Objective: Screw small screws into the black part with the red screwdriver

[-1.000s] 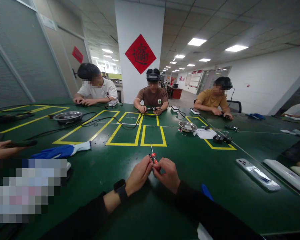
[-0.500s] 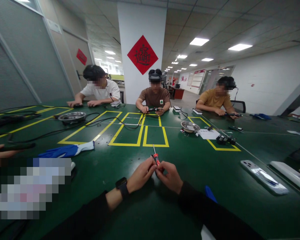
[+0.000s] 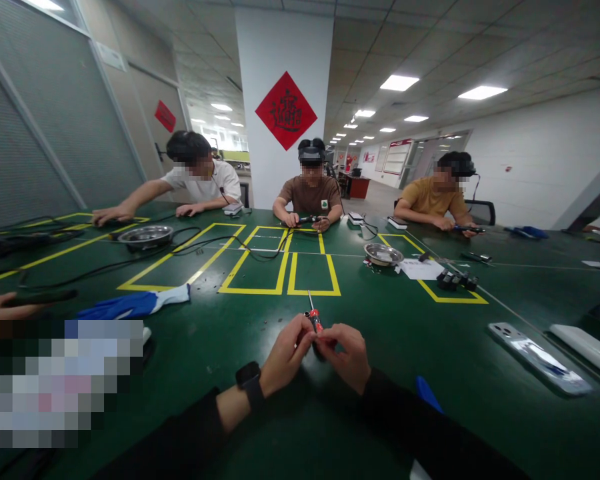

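In front of me a screwdriver with a red and black handle points away, its metal shaft toward the yellow boxes. My left hand, below a dark watch, is closed at the left side of the handle. Beside its fingertips shows a small round metal end that I cannot name. My right hand is closed too, thumb and forefinger pinched at the near end of the handle. The fingertips of both hands meet there and hide part of it. Whether a small part sits between them is too fine to see.
Blue and white gloves lie left on the green table, a phone right. Metal bowls, cables and black parts are farther off. Three people sit opposite; a co-worker's hand holds a dark object at left.
My right hand's fingers have shifted slightly over the handle's near end. The screwdriver has hardly moved. The person at the far left has stretched an arm out to the left.
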Available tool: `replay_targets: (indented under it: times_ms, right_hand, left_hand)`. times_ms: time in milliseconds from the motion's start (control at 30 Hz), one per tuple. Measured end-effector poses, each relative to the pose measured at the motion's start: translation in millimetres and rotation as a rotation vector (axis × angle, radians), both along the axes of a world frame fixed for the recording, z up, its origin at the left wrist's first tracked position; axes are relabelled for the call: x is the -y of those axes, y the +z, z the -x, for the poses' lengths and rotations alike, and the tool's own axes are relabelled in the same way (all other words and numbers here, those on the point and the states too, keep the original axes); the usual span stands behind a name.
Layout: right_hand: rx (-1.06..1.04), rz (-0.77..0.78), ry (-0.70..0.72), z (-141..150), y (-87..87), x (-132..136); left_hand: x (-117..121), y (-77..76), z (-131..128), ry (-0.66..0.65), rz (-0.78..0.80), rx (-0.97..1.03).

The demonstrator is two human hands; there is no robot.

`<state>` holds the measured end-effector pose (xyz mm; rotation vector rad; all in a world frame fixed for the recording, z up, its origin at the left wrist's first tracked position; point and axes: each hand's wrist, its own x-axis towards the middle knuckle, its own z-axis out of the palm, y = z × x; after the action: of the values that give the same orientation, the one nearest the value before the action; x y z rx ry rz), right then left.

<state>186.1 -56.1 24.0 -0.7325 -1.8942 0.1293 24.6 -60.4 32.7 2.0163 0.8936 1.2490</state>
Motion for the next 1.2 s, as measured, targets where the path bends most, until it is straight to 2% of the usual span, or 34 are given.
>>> replay_targets:
  times_ms: [100,200,367,467,633,800,967,1200]
  right_hand:
    - [0.011,-0.038,0.006,1.5,-1.0,-1.3]
    - [0.009,-0.004,0.026,2.5,-2.1,-3.1]
    - [0.086,0.237,0.038,0.9,0.8,-7.7]
    - [0.145,0.297,-0.008,0.8,4.3,-11.5]
    - [0.162,0.326,-0.058,2.7,7.4,-17.4]
    - [0.238,0.322,-0.079,2.6,8.3,-21.4]
    - [0.294,0.303,-0.104,1.1,7.2,-22.7]
    - [0.425,0.204,-0.229,2.1,4.5,-26.4]
  left_hand:
    - [1.0,-1.2,2.8,0.013,-0.022,-0.020]
    - [1.0,-2.8,8.0,0.037,-0.068,-0.040]
    - [-4.7,-4.3,17.5,0.183,-0.188,0.006]
    - [-12.9,-3.3,17.7,0.194,-0.204,-0.066]
    - [-25.8,-3.6,10.4,0.105,-0.150,-0.160]
    - [-33.7,-12.1,10.3,0.141,-0.055,-0.195]
    - [-43.6,-18.3,12.5,0.146,0.054,-0.156]
    - [-52.3,-16.8,11.0,0.116,0.146,-0.088]
